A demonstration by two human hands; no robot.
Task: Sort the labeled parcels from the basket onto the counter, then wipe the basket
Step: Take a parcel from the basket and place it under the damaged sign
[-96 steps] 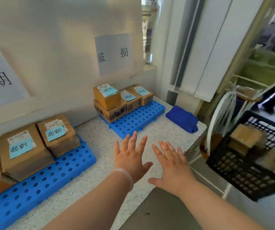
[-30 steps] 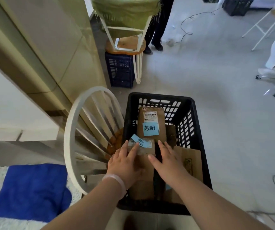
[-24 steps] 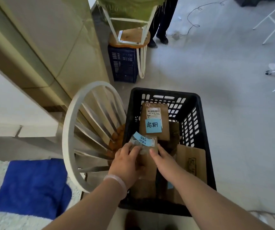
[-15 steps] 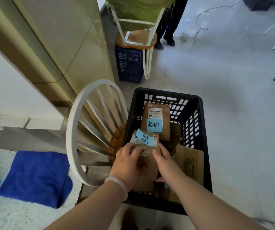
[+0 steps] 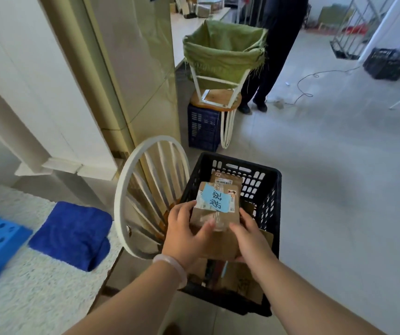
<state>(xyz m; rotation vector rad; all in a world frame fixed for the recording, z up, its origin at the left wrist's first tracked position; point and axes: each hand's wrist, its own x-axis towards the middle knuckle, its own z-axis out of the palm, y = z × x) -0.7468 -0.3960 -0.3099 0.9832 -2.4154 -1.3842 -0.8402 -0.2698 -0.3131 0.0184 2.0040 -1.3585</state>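
Left hand [image 5: 184,235] and right hand [image 5: 249,238] clamp the parcel [image 5: 207,217] over the basket [image 5: 273,201], frame centre. A loose grip could drop it.

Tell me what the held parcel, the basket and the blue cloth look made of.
Parcel: brown matte cardboard, likely; glossy clear tape glints across it. Basket: black plastic, judging by moulded slotted walls. Blue cloth: soft plush fabric, perhaps microfibre; fuzzy, folded thick.
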